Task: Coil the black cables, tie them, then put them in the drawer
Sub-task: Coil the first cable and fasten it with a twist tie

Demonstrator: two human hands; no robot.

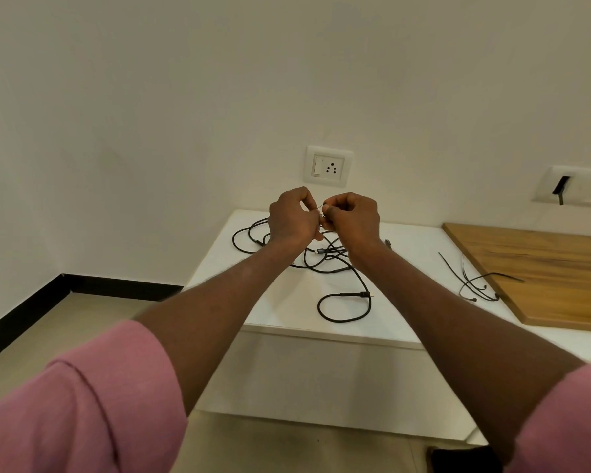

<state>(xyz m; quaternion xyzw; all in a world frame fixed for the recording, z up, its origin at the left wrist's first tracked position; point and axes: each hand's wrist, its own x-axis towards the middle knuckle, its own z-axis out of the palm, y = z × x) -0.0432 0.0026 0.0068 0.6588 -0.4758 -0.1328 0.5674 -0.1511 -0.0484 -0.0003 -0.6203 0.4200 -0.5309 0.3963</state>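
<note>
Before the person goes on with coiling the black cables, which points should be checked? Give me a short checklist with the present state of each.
1. Both hands hold something: ok. The left hand and right hand pinch a thin piece between them; whether it is a cable end or a tie, cannot tell.
2. Black cables coiled: not ok, they lie in loose tangled loops on the white cabinet top.
3. Thin black cable ties at hand: ok, they lie to the right, partly on the wooden board.
4. Cables free of the wall socket: ok, nothing is plugged there.
5. Drawer open: cannot tell, no open drawer shows.
</note>
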